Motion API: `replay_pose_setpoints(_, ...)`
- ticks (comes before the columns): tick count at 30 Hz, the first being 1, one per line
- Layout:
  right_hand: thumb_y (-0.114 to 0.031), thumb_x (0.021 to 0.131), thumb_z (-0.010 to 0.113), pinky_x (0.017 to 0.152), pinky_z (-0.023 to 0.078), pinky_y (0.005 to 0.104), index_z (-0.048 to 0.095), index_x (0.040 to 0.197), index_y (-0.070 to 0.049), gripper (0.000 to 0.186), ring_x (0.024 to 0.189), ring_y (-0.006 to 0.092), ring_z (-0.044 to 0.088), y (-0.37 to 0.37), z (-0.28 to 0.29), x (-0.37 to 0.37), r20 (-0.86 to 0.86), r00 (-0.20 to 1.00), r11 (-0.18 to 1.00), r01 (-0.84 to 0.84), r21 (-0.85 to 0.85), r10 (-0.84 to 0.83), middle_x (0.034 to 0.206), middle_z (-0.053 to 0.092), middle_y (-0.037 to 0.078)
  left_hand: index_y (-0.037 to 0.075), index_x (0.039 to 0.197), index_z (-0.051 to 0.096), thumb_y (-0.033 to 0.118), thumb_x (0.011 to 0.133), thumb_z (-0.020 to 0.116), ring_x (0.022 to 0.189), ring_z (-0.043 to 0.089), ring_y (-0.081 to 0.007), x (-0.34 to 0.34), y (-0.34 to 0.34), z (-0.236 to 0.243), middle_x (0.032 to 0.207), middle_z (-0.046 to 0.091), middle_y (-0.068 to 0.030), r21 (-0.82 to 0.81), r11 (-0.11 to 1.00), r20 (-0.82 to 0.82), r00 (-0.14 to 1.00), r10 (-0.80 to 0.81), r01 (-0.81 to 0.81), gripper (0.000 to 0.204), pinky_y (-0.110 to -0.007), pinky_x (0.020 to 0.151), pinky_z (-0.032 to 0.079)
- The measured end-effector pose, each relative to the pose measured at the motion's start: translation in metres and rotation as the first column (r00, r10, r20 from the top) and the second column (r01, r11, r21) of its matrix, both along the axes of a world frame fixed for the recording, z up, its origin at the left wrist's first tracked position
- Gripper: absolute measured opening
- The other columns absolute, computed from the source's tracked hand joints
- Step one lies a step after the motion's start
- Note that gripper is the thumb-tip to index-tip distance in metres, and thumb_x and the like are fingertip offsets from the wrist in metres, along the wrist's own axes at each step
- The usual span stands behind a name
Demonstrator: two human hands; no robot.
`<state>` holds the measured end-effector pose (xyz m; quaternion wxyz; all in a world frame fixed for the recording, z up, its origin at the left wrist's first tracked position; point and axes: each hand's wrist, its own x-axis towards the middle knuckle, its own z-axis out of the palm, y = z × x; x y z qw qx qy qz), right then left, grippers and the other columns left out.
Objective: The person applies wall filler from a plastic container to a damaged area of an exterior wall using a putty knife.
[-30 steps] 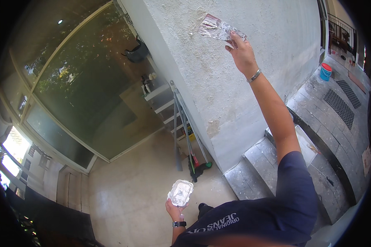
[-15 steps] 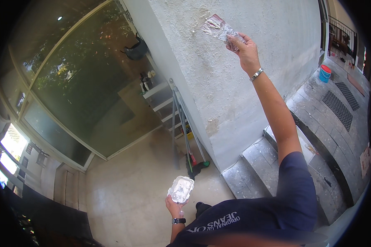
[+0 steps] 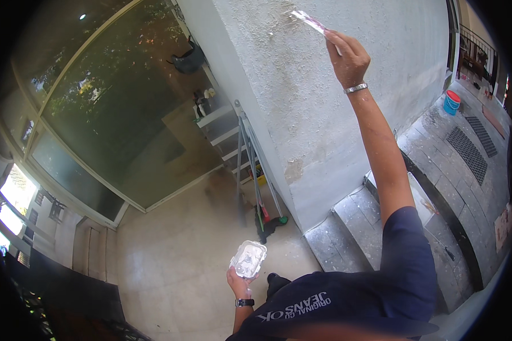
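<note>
Flat, thin spreader smeared with white paste stands out at the top centre of the frame, seen nearly edge-on against a rough white plaster wall. I can't tell whether its far edge touches that surface — the plaster there is pitted and crusted, with grey-brown stains. At its near end, the right hand pinches it, the fingers bent and held close together; part of the grip is hidden from me.

Low in the frame, just left of centre, the left hand supports a shallow rectangular white tray with rounded corners — its fingers curl around the near end, though how they sit underneath I can't tell. Thick white paste lies inside, uneven and ridged.

Left of the wall's corner stands a grey metal stepladder. Toward the right edge sits a blue bucket with a red top.
</note>
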<state>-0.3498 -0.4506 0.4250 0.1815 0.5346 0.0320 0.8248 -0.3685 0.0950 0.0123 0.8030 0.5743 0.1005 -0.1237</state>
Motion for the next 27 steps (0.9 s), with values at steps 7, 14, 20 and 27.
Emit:
replay_pose_setpoints(7, -0.010, 0.069, 0.081, 0.064, 0.054, 0.0281, 0.058, 0.130, -0.018, 0.065, 0.074, 0.0138, 0.067, 0.003, -0.014, 0.029, -0.224, 0.972, 0.996, 0.059, -0.059, -0.071, 0.094, 0.072, 0.000, -0.001, 0.129, 0.037, 0.032, 0.098, 0.037, 0.097, 0.065, -0.0399, 0.003, -0.004, 0.003, 0.123, 0.054, -0.0244, -0.012, 1.000, -0.024, 1.000, -0.003, 0.003, 0.045, -0.052, 0.061, 0.062)
replay_pose_setpoints(14, -0.008, 0.077, 0.072, 0.064, 0.053, 0.0259, 0.059, 0.127, -0.014, 0.052, 0.080, 0.0149, 0.063, 0.020, -0.006, 0.017, -0.309, 0.923, 0.967, 0.253, 0.036, -0.230, 0.113, 0.062, 0.002, -0.001, 0.130, 0.037, 0.032, 0.098, 0.037, 0.096, 0.065, -0.0396, 0.010, -0.006, 0.000, 0.121, 0.055, -0.0239, -0.032, 0.999, -0.009, 1.000, -0.016, 0.015, 0.046, -0.051, 0.059, 0.062)
replay_pose_setpoints(20, -0.009, 0.079, 0.072, 0.074, 0.054, 0.0257, 0.060, 0.126, -0.011, 0.049, 0.088, 0.0155, 0.063, 0.017, 0.016, 0.045, -0.333, 0.892, 0.938, 0.342, 0.057, -0.305, 0.121, 0.061, 0.004, -0.001, 0.130, 0.038, 0.033, 0.098, 0.038, 0.095, 0.066, -0.0387, 0.007, -0.012, 0.005, 0.121, 0.056, -0.0232, -0.004, 1.000, -0.031, 0.999, -0.009, 0.009, 0.046, -0.051, 0.059, 0.062)
replay_pose_setpoints(27, -0.013, 0.082, 0.071, 0.076, 0.045, 0.0279, 0.059, 0.128, -0.011, 0.048, 0.088, 0.0133, 0.061, 0.026, -0.008, 0.026, -0.553, 0.755, 0.907, 0.422, -0.003, -0.353, 0.121, 0.063, 0.003, -0.001, 0.131, 0.037, 0.033, 0.098, 0.037, 0.095, 0.066, -0.0386, 0.013, -0.023, 0.005, 0.121, 0.056, -0.0232, -0.001, 1.000, -0.033, 0.999, -0.022, 0.022, 0.048, -0.051, 0.059, 0.062)
